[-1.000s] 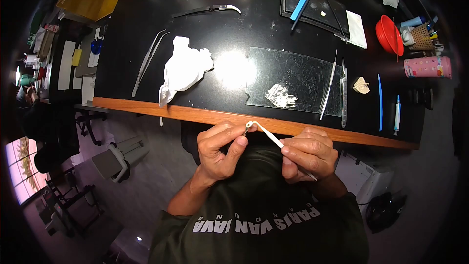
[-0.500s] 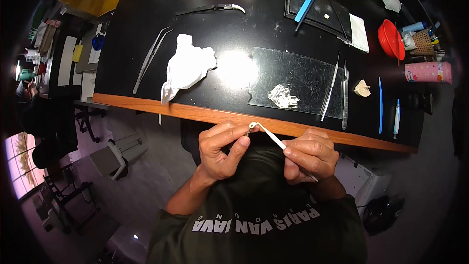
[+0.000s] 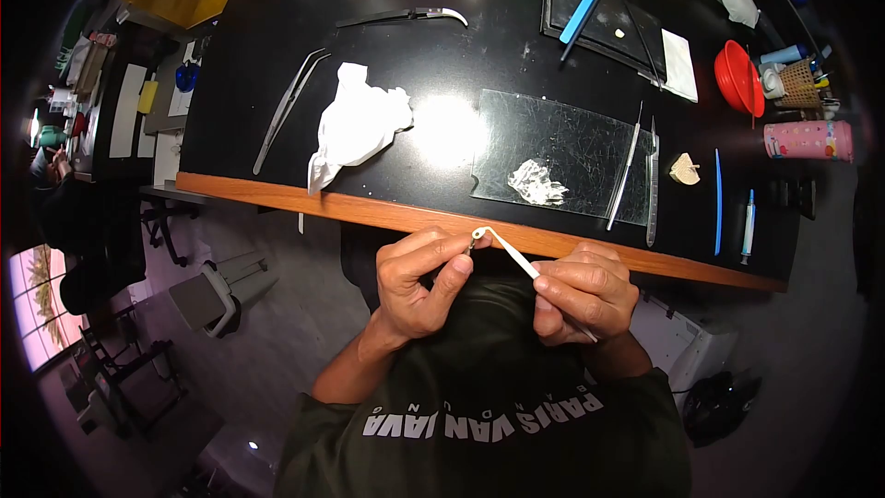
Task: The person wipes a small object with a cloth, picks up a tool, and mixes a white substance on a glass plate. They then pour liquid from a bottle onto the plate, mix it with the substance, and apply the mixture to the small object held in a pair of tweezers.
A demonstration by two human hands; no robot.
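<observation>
My left hand (image 3: 422, 278), in front of the table's wooden edge, pinches a small whitish piece with a dark, metallic-looking lower part (image 3: 477, 235) between thumb and index finger. Closed round a thin white tool (image 3: 513, 254) is my right hand (image 3: 587, 293). The tool's bent tip is at the small piece; whether they touch is too small to tell. Beyond the edge lies a glass plate (image 3: 572, 143) with crumpled foil-like material (image 3: 537, 183) on it. A crumpled white cloth (image 3: 359, 120) is to its left.
Metal tweezers (image 3: 288, 115) lie left of the cloth. Two slim metal tools rest at the plate's right. Farther right are a tan lump (image 3: 684, 170), a blue stick (image 3: 718, 203), a syringe (image 3: 749, 226) and a red bowl (image 3: 737, 78). Another person's hand (image 3: 62, 164) shows far left.
The view has shifted slightly, so the things on the table appear a little to the right. Both hands keep their holds, and the tool's tip stays by the small piece.
</observation>
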